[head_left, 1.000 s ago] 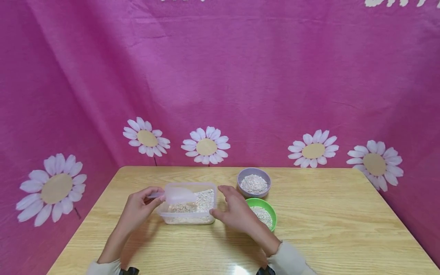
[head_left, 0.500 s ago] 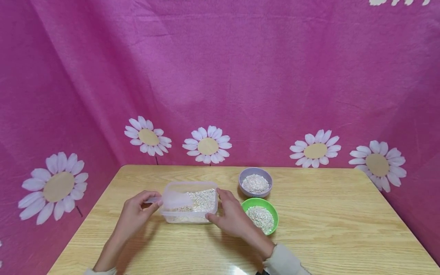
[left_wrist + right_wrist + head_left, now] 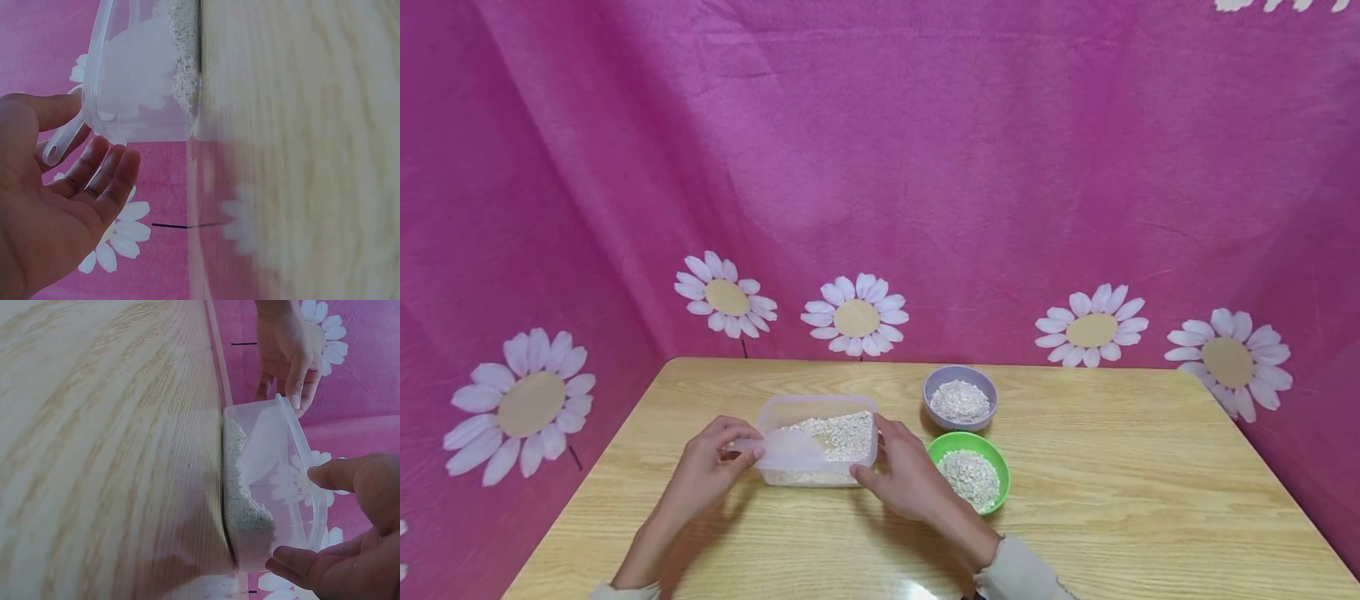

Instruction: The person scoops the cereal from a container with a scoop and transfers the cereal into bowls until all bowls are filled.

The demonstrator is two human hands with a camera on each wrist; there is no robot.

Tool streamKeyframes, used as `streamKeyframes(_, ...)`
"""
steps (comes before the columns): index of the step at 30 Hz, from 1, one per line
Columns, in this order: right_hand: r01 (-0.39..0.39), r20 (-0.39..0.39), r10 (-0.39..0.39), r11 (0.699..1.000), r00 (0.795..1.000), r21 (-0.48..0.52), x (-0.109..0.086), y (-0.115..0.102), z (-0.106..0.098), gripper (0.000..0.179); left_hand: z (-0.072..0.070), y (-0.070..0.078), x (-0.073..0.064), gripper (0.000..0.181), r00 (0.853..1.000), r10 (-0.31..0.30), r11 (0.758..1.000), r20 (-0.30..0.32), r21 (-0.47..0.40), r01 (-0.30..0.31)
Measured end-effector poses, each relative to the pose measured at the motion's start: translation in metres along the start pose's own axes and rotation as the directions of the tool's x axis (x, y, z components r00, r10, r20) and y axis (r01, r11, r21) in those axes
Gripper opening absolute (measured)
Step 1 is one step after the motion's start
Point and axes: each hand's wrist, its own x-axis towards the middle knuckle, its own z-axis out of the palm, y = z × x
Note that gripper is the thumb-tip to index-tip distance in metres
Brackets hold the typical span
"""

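Observation:
In the head view my left hand (image 3: 703, 467) pinches the handle of a translucent scoop (image 3: 793, 450) between thumb and fingers at the left end of a clear plastic container (image 3: 820, 479). The scoop's bowl is inside the container, low toward the near wall. Pale oat flakes (image 3: 846, 435) are heaped toward the container's right side. My right hand (image 3: 906, 475) grips that right end, thumb at the near rim and fingers round the end wall. The left wrist view shows the scoop handle (image 3: 64, 140) crossing the rim, the lower fingers loosely curled beneath it.
A purple bowl (image 3: 927, 408) of flakes stands behind and right of the container. In front of it is a green bowl (image 3: 1002, 492) with flakes, close to my right wrist. The wooden table (image 3: 1120, 483) ends at a pink curtain (image 3: 970, 208) with daisies.
The scoop has come down and nearer to me inside the container. My right hand, with fingers spread at the container's right end earlier, has closed in on it.

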Motion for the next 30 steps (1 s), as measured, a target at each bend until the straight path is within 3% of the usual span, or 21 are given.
streamKeyframes(6,-0.012,0.003,0.012,1.000,1.000,-0.007,0.001,0.000,-0.001,0.083,0.000,-0.001,0.001,0.010,1.000,-0.019,1.000,0.023,-0.011,0.020)
streamKeyframes(14,0.002,-0.005,-0.002,1.000,1.000,0.002,0.000,0.002,-0.005,0.084,-0.001,0.000,0.007,0.010,0.998,0.048,0.999,0.027,-0.008,-0.048)
streamKeyframes(22,-0.023,0.008,0.023,1.000,1.000,0.018,-0.001,0.002,-0.008,0.082,0.001,-0.002,0.009,0.010,0.997,0.065,0.998,0.047,0.007,-0.066)
streamKeyframes(30,-0.040,-0.008,0.040,0.999,0.999,0.020,-0.006,0.003,-0.019,0.079,-0.004,0.002,0.009,0.015,0.991,0.134,0.988,-0.013,0.074,-0.132)
